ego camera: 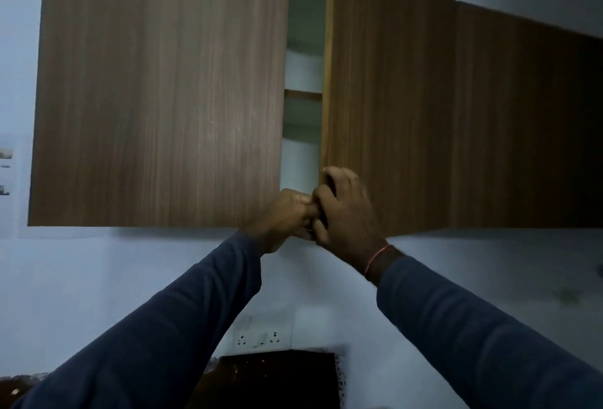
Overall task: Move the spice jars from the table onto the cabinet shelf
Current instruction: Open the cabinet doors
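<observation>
Head view: left hand grips the left door and right hand grips the right door, both at 6 o'clock of the gap. The shelf, at 12, looks bare. No spice jars are in sight, so progress is unclear.

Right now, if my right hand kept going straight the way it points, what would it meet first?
Your right hand grips the right door by its inner edge. Pointing up and inward, it would likely enter the gap and meet the cabinet shelf first, though depth is unclear.
</observation>
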`<state>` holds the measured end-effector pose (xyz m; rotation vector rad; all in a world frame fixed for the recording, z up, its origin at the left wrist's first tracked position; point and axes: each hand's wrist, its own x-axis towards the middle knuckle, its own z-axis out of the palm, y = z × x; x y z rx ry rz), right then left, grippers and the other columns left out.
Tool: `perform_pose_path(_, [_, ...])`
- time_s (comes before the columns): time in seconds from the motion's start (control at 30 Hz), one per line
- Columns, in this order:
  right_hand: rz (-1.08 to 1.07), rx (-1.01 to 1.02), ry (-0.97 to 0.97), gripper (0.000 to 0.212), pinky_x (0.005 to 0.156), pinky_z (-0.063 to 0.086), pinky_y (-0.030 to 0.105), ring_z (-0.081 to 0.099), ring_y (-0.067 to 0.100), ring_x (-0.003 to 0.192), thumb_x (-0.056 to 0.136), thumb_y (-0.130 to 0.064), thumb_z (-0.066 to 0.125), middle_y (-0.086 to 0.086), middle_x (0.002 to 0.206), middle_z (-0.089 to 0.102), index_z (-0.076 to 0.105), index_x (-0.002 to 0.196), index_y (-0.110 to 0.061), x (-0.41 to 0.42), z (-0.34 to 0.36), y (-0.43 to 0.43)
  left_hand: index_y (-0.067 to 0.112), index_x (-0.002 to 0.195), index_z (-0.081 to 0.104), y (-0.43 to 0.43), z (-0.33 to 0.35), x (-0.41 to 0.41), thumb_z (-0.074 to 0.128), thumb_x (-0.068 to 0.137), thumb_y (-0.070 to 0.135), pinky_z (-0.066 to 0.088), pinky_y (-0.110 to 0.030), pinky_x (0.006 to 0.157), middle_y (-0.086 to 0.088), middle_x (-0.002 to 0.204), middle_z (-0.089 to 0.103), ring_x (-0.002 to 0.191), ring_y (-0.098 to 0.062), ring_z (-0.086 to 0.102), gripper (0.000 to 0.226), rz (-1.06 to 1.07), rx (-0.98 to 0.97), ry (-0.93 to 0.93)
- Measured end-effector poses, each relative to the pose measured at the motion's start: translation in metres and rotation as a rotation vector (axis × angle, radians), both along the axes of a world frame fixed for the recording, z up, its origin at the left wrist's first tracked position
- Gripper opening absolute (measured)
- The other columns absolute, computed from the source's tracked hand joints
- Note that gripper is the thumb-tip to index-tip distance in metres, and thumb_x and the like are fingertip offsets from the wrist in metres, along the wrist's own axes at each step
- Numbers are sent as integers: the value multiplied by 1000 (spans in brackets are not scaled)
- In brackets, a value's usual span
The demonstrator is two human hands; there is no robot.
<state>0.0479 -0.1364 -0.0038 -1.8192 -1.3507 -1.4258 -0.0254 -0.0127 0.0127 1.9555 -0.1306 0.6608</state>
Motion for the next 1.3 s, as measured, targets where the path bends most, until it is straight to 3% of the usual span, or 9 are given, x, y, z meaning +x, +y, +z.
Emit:
perform_pose_path(0.13, [-11, 114, 168, 60, 120, 17, 44, 21, 37, 146, 75, -6, 70, 22, 156, 25, 53, 133, -7, -21, -16, -12, 6, 91, 73, -30, -6, -8, 50, 95, 10, 59, -26, 64, -9, 85, 75, 78, -21, 73, 23, -29, 86, -101])
perform_pose_path(0.2, [-34, 139, 201, 71, 118, -2, 34, 4, 31, 150, 78, -2, 71, 19, 162, 8, 43, 142, -8, -29, -22, -21, 15, 86, 74, -52, -15, -9, 51, 95, 9, 55, -17, 58, 5, 74, 74, 70, -10, 72, 25, 8, 90, -227])
perform_pose_path(0.37, [-97, 145, 221, 80, 122, 20, 47, -4, 27, 150, 84, -3, 71, 5, 155, -15, 27, 151, -5, -38, -23, -62, 26, 78, 73, -101, -25, -3, 57, 92, 8, 54, -17, 54, 11, 64, 71, 61, -7, 69, 28, -3, 59, -428])
perform_pose_path(0.5, [-179, 196, 144, 77, 115, 25, 34, 9, 33, 149, 83, 7, 63, 21, 161, 4, 29, 150, -2, -33, -25, -109, 10, 95, 77, -137, -23, 7, 58, 88, 3, 54, -16, 61, 11, 74, 74, 70, -6, 71, 21, -118, 61, -474])
perform_pose_path(0.67, [-246, 258, 175, 98, 88, 57, 33, 40, 34, 138, 82, 2, 69, 18, 162, 6, 5, 154, -14, -22, -26, -176, 13, 113, 71, -200, -20, 30, 62, 86, 6, 57, -25, 82, 2, 105, 74, 97, -6, 69, 28, -211, 129, -516])
perform_pose_path(0.8, [-348, 331, 171, 100, 93, 50, 32, 46, 31, 132, 79, -10, 77, 18, 160, 12, 12, 155, -9, -4, -25, -227, 16, 141, 46, -257, -19, 60, 61, 88, 9, 42, -29, 108, -1, 144, 50, 132, -12, 46, 55, -153, 210, -444])
perform_pose_path(0.93, [-281, 444, 221, 79, 105, 45, 41, 43, 27, 134, 85, -5, 67, 14, 154, 30, 24, 152, -9, 24, -25, -271, 18, 148, 31, -305, -19, 88, 58, 92, 17, 29, -27, 115, -5, 154, 33, 143, -18, 30, 63, -120, 287, -408])
perform_pose_path(1.07, [-256, 568, 281, 70, 97, 37, 27, 46, 29, 130, 85, -8, 57, 11, 149, 38, 30, 149, -17, 55, -26, -310, 26, 151, 19, -344, -19, 122, 45, 97, 38, 20, -34, 116, -8, 160, 16, 147, -23, 17, 61, -112, 422, -322])
perform_pose_path(1.3, [-255, 657, 539, 70, 100, 32, 21, 40, 8, 118, 99, -15, 52, 8, 148, 31, 14, 155, -29, 96, -24, -365, 28, 148, 31, -387, -23, 173, 26, 99, 51, 19, -34, 116, -7, 162, 3, 146, -27, 22, 55, -233, 538, -149])
